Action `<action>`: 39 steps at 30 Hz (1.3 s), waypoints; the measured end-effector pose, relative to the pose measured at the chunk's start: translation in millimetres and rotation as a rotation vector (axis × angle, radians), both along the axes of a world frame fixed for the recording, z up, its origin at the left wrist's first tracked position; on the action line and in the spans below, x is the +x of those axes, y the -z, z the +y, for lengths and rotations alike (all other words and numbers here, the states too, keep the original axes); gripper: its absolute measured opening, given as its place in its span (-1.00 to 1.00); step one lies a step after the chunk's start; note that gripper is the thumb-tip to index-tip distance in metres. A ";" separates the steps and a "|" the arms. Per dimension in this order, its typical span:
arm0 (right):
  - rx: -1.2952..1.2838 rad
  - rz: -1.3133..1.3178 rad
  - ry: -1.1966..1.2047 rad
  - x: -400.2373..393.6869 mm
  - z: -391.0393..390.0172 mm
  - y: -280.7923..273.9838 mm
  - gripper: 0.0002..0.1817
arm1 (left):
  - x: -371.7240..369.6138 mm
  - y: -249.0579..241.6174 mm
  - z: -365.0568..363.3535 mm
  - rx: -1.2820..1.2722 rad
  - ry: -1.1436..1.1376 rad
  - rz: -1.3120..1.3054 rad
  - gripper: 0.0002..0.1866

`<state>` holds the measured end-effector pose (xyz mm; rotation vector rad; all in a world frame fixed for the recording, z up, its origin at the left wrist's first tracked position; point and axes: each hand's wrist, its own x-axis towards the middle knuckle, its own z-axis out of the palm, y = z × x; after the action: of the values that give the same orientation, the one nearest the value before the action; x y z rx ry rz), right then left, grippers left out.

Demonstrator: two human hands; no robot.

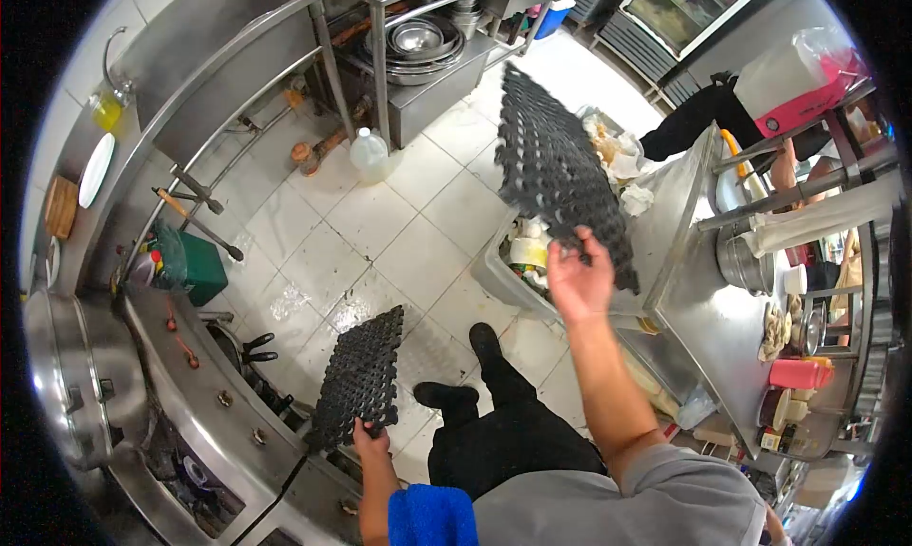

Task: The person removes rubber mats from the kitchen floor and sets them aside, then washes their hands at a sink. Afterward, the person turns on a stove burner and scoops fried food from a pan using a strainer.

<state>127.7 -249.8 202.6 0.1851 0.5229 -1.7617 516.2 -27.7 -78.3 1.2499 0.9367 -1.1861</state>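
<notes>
Two black perforated rubber mats hang in the air above the tiled floor. My left hand (371,441) grips the lower edge of the smaller-looking mat (359,380), close to the stove front. Raised higher on the right, my right hand (581,278) holds the bottom edge of the other mat (560,166), thumb and fingers pinched at its rim. That mat is tilted and partly covers a grey bin (496,266) with refuse in it. A blue cloth (432,516) lies over my left forearm or side.
A steel stove (204,404) stands at the left, a steel worktable (698,309) at the right. On the floor are a plastic jug (370,156) and a green bin (198,266). Another person's dark-clothed arm or leg (686,119) shows behind the worktable.
</notes>
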 end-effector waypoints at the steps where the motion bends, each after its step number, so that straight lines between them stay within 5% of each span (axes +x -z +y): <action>1: 0.067 0.011 0.042 1.3 2.1 32.4 -0.90 | 0.9 3.6 2.5 -0.013 -0.030 0.032 -0.86; 3: 0.163 -0.002 0.118 1.5 10.9 99.3 -0.82 | -2.4 0.8 6.7 -0.026 -0.039 0.037 -0.88; 5: 0.380 -0.098 0.258 -6.7 28.3 176.0 -0.54 | -7.8 0.2 9.7 -0.025 -0.064 0.046 -0.90; 6: 0.535 -0.261 0.341 -15.3 40.7 216.0 -0.64 | -7.5 -0.9 10.6 -0.020 -0.065 0.040 -0.90; 8: 0.664 -0.173 0.219 -26.0 72.7 265.3 -0.53 | -8.3 1.8 12.1 -0.025 0.008 -0.001 -0.91; 10: 0.992 0.155 0.123 -14.0 93.1 265.4 -0.44 | -17.2 -21.3 0.1 -0.003 -0.004 0.004 -0.92; 11: 0.871 0.250 -0.097 -8.0 108.5 262.2 -0.18 | -20.0 -28.8 -1.7 0.001 0.037 -0.016 -0.92; 12: 0.891 0.246 -0.130 -1.3 114.1 255.4 -0.18 | -19.7 -35.2 -3.8 0.008 0.068 -0.042 -0.92; 14: 0.765 0.351 -0.768 15.2 127.3 246.9 -0.21 | -15.4 -24.5 -0.5 -0.123 0.025 -0.023 -0.92; 15: 0.783 0.371 -0.891 24.0 128.9 252.7 -0.17 | -19.4 -40.7 -9.0 -0.064 0.013 -0.023 -0.93; 22: 0.837 0.345 -1.246 80.7 93.9 285.0 0.05 | -57.4 -125.8 -1.3 -0.027 0.042 -0.011 -0.93; 24: 0.950 0.370 -1.288 97.2 75.8 294.8 -0.05 | -64.4 -129.9 26.4 -0.080 0.098 -0.029 -0.89; 27: 0.858 0.169 -1.101 106.2 51.6 300.1 -0.45 | -75.5 -159.3 51.3 -0.133 0.059 0.019 -0.86; 31: 0.674 -0.055 -1.046 110.2 51.4 272.8 -0.64 | -85.2 -174.2 90.8 -0.156 0.106 -0.005 -0.81; 35: 0.511 0.186 -1.132 118.7 38.6 241.9 -0.79 | -92.4 -168.1 126.4 -0.194 0.083 -0.032 -0.75; 39: 0.378 0.141 -1.240 131.7 15.8 204.3 -0.78 | -97.3 -141.0 154.0 -0.306 0.046 -0.009 -0.73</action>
<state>259.4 -233.9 -1.7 -0.0216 0.8290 -0.4621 418.9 126.3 62.6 1.0337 0.6911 -1.3041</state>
